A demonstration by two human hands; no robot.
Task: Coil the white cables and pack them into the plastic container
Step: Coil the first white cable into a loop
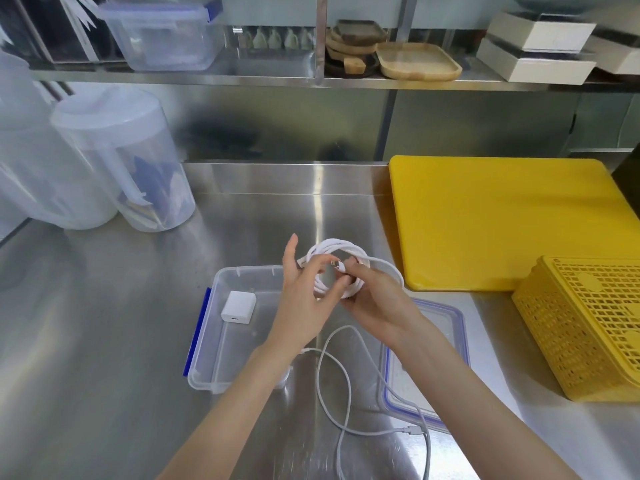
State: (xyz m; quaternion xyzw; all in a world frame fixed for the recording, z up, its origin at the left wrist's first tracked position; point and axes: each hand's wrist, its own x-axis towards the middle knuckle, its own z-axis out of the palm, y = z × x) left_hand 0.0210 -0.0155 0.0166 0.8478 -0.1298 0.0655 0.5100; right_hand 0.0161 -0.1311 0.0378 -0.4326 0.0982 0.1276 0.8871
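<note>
Left hand (304,299) partly open above the plastic container (207,341), thumb raised, fingertips pinching a connector end (336,265) of the coiled white cable (341,249); right hand (375,303) curled around the near side of the same coil, fingers closed on its bundled loops, palm turned toward the left; coil held upright-tilted in the air between both hands, above the far right corner of the container. Both forearms bare, entering from the lower edge and converging toward the centre; left wrist crossing over the container, right wrist crossing over the container lid (446,327).

Container clear, open, with a blue clip on its left side, resting on the steel table (104,341); white charger block (238,307) lying inside at the far left. Second white cable (341,386) loose and uncoiled on the table just beside the container, trailing toward the near edge and partly over the lid; lid clear with a blue seal, flat on the table to the right of the container.

Yellow cutting board (502,220) at the far right of the table; yellow perforated basket (588,327) upturned at the near right, touching the board's corner. Two translucent jugs (128,157) at the far left. Steel shelf (242,76) above the back wall, bearing a lidded clear box (162,36), wooden trays (415,60) and white boxes (536,46).
</note>
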